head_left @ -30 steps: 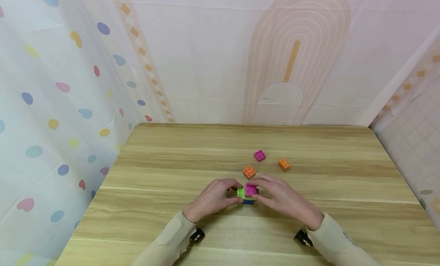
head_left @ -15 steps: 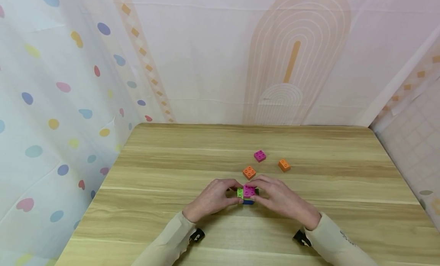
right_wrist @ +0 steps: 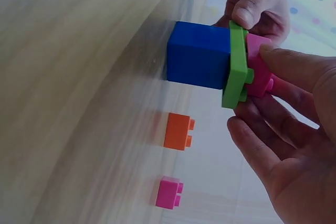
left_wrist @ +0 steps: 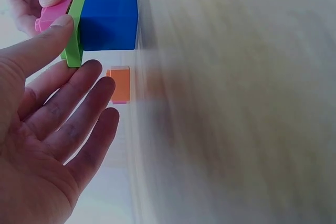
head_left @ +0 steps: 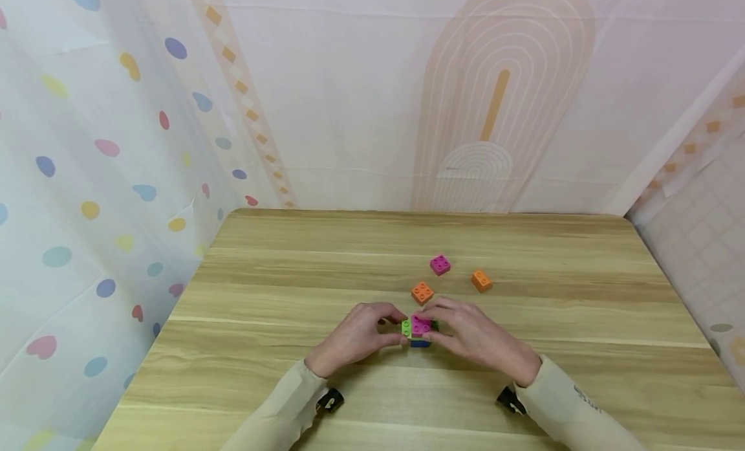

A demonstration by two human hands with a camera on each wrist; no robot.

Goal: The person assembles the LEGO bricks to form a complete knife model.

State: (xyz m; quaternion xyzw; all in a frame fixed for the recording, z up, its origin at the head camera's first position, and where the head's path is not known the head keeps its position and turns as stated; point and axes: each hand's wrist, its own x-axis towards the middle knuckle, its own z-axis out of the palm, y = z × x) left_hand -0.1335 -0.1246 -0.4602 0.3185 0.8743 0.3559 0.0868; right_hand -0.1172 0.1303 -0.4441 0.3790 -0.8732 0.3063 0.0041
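Observation:
A small stack stands on the wooden table: a blue block at the bottom, a flat lime-green brick across it, and a pink brick on top. With thumb and index finger, my left hand pinches the left end of the green brick; its other fingers stretch out loosely, as the left wrist view shows. My right hand holds the pink brick between thumb and fingers, pressed close over the green one. In the right wrist view, green studs show beside the pink brick.
Just beyond the stack lies an orange brick, studs up. Behind it are a magenta brick and, to the right, another orange brick. A patterned curtain hangs along the table's far edge.
The pink brick has shifted slightly left and toward me over the green brick, with my right hand following. My left hand has drawn back a little to the left.

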